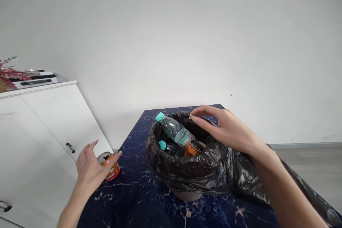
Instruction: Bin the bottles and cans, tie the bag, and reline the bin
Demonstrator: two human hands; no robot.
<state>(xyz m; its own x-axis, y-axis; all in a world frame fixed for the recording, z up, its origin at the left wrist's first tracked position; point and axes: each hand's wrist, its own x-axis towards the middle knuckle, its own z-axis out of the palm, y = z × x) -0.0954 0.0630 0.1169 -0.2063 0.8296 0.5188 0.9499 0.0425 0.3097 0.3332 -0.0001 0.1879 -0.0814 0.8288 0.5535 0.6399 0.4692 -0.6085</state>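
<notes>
A small bin lined with a black bag (184,174) stands on a dark blue marbled table (139,199). Inside it a clear plastic bottle with a teal cap (175,130) leans against the rim, beside a second teal-capped bottle (167,146) and an orange can (192,148). My right hand (227,128) hovers over the bin's opening, fingers loosely stretched, holding nothing. My left hand (91,167) is open at the table's left edge, fingers spread around an orange drink can (110,166) that stands there, thumb near its side.
A white cabinet (40,131) with dark handles stands left of the table, with a flat white device and pink flowers (12,74) on top. A white wall lies behind. The loose bag trails over the table to the right.
</notes>
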